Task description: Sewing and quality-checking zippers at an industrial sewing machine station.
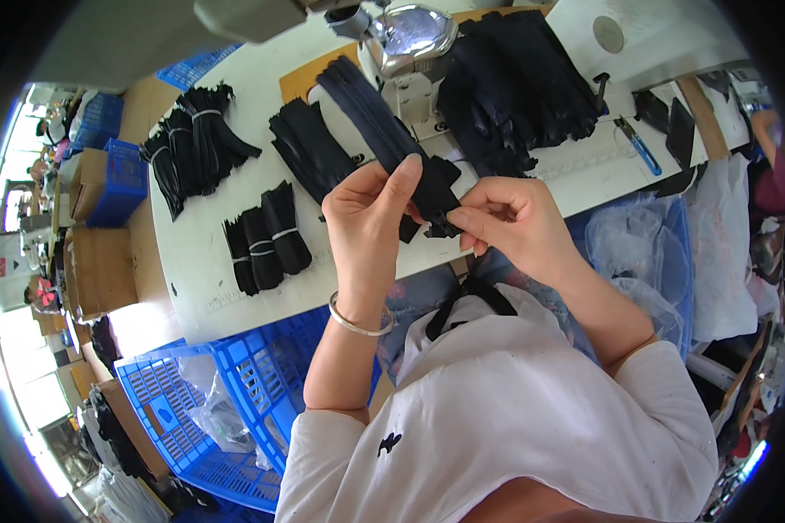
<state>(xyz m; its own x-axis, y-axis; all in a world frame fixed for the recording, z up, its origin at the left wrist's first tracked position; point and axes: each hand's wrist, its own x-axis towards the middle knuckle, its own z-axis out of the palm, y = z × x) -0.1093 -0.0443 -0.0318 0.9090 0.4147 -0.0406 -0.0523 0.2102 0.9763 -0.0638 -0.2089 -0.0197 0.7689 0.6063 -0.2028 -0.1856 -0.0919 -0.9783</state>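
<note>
2 hands pinch blk zipper w/ L thumb atop.

Left hand thumb on black zipper, right hand pinching its lower end, over white table. Tied black bundles at left; black pile right of machine. Blue-handled tool further right. Blue crate below table's left side, clear bags inside. Bangle on left wrist.
</note>
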